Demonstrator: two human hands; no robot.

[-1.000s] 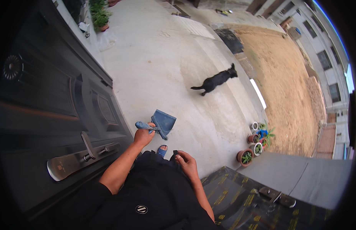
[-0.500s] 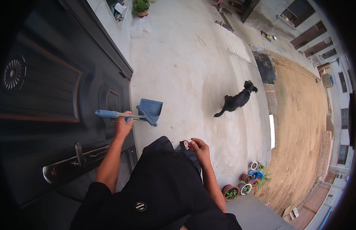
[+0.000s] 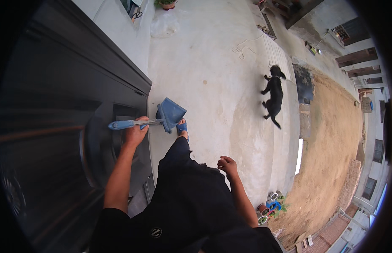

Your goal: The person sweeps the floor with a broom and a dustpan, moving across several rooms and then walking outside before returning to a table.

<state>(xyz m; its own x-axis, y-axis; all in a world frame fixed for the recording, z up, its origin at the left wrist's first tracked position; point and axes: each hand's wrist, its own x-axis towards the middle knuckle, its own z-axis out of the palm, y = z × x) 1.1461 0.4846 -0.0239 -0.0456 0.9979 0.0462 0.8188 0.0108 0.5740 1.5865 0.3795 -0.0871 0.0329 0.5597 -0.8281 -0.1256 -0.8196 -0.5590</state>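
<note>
My left hand [image 3: 136,131] is closed round the grey stick of a blue long-handled dustpan [image 3: 173,113]. A blue brush [image 3: 161,120] lies along the pan's near edge, its stick seemingly gripped together with the dustpan's. The blue handle end [image 3: 121,125] points left, toward the dark door. Beneath the pan shows my foot in a blue slipper [image 3: 183,127]. My right hand [image 3: 227,165] hangs free over the concrete at my right side, fingers curled in, with nothing visible in them.
A dark door [image 3: 99,84] stands close on my left. Ahead on the right, a black dog [image 3: 273,93] is on the concrete [image 3: 213,63]. Potted plants [image 3: 272,206] stand at the lower right, beside a bare earth plot [image 3: 327,139]. A clear plastic bag [image 3: 164,25] lies by the wall.
The dog has turned and moved farther up and right. My slippered foot has come forward under the dustpan, which has tilted. My right hand has swung out from my body.
</note>
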